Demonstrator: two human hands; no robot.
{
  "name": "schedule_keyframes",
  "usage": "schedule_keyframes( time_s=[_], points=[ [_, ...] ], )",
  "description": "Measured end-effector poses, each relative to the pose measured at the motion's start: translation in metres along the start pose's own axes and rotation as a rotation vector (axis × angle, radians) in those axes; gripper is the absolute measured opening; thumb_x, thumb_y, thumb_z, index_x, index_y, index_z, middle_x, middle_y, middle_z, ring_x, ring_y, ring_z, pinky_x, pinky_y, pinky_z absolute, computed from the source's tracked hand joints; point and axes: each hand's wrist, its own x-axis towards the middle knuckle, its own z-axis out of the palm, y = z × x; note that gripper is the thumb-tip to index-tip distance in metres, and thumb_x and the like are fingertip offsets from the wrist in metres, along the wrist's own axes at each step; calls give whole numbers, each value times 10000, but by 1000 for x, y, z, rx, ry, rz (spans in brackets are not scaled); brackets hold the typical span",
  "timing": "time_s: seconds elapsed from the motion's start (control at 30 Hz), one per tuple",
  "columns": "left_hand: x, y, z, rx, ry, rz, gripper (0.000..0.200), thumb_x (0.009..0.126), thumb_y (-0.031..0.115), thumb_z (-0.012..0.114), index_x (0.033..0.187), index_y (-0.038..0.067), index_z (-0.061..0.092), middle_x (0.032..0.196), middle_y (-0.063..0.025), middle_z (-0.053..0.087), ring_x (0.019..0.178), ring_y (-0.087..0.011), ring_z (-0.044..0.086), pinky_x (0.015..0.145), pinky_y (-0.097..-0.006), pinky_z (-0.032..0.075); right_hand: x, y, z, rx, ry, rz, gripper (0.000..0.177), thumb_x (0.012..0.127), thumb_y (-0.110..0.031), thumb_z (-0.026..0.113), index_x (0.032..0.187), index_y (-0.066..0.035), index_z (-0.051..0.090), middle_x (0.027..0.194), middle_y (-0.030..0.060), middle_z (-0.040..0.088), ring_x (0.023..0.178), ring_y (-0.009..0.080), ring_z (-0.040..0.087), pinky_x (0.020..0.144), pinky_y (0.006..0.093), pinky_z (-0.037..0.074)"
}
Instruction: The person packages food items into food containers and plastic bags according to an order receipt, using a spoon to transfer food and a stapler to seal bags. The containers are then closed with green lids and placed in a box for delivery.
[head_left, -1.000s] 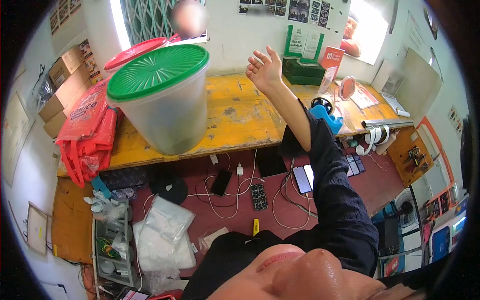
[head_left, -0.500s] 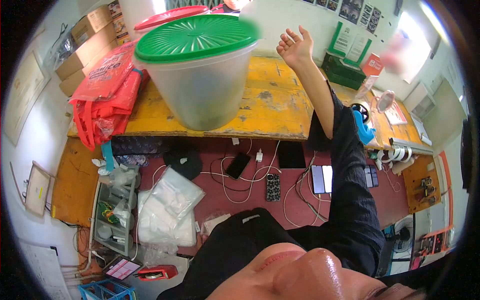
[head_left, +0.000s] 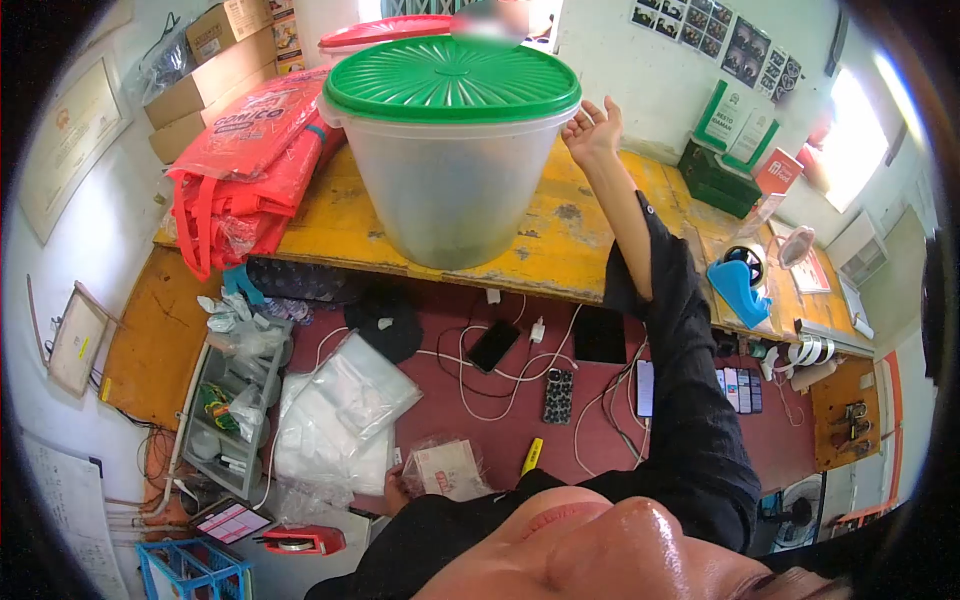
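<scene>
My right hand is raised at the right side of a large translucent tub, its fingers apart and the fingertips right at the rim. A ribbed green lid covers the tub, which stands on the worn yellow shelf. Low in the view, my left hand shows only in part, by the left edge of a small packet in clear plastic. Most of its fingers are hidden. Clear plastic bags lie stacked beside it, and a yellow highlighter is to the packet's right.
Red bags are piled left of the tub, with a red-lidded tub behind. A blue tape dispenser stands farther right. Phones and white cables lie on the dark red desk. Someone's blurred head shows beyond the tub.
My right hand has come closer to the tub's rim. The view has shifted, so the tub sits farther right, and the packet and highlighter show more fully.
</scene>
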Motion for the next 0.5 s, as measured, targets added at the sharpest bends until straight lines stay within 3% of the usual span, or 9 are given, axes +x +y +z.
schedule_keyframes(
  time_s=[0.1, 0.2, 0.27, 0.3, 0.37, 0.4, 0.43, 0.47, 0.5],
  points=[
    [1, 11, 12, 92, 31, -45, 426, 927, 404, 394, 1066, 35, 555, 769, -68, 561, 621, -163, 528, 569, -308, 478, 6, -1, -7, -23, 33, 56, 425, 840, -466, 494, 941, -53, 486, 723, 67, 479, 583, 175, 422, 498, 297, 352],
    [-2, 26, 30, -18, 248, -245, 422, 929, 407, 389, 1071, 50, 561, 717, -36, 534, 571, -131, 478, 526, -271, 434, 6, -16, 5, -4, -7, 20, 419, 835, -444, 515, 970, -48, 489, 714, 60, 477, 574, 167, 417, 505, 296, 356],
    [11, 0, -3, 367, 22, 3, 410, 937, 398, 374, 1073, 63, 567, 690, -29, 524, 579, -130, 478, 523, -272, 414, 13, -26, 24, -123, -34, -66, 417, 827, -419, 545, 1012, -49, 494, 708, 53, 485, 570, 165, 423, 517, 293, 365],
    [15, -4, -6, 362, 23, 10, 410, 937, 398, 374, 1073, 63, 567, 690, -29, 524, 579, -130, 478, 523, -272, 414, 14, -34, 39, -121, -42, -68, 417, 827, -419, 545, 1012, -49, 494, 708, 53, 485, 570, 165, 423, 517, 293, 365],
    [21, -11, -8, 234, 150, -222, 411, 945, 390, 359, 1068, 61, 571, 721, -45, 547, 596, -151, 497, 552, -283, 418, 12, -52, 80, -635, -257, -347, 402, 822, -385, 585, 1028, -43, 532, 877, 72, 610, 634, 173, 508, 611, 300, 431],
    [24, -12, -10, 229, 153, -222, 411, 945, 390, 359, 1068, 61, 571, 721, -45, 547, 596, -151, 497, 552, -283, 418, 11, -57, 101, -810, -309, -503, 461, 823, -418, 588, 1103, -57, 528, 951, 85, 612, 756, 199, 518, 700, 339, 431],
    [25, -14, -14, 406, 90, -61, 406, 948, 385, 354, 1050, 59, 575, 740, -57, 558, 607, -156, 501, 566, -293, 423, 12, -57, 118, -987, -358, -657, 525, 823, -451, 590, 1177, -70, 523, 1025, 98, 615, 879, 226, 528, 790, 379, 430],
    [24, -16, -16, 583, 24, 99, 403, 951, 379, 350, 1032, 58, 580, 760, -70, 570, 617, -160, 505, 580, -303, 427, 20, -51, 135, -996, -344, -857, 436, 766, -401, 659, 1035, -61, 611, 914, 105, 651, 802, 239, 586, 731, 365, 462],
    [12, -4, -5, 584, 26, 91, 403, 951, 379, 350, 1032, 58, 580, 760, -70, 570, 617, -160, 505, 580, -303, 427, 35, -47, 146, -998, -326, -1057, 351, 710, -350, 728, 893, -52, 700, 803, 112, 687, 724, 252, 644, 672, 351, 494]
  ],
)
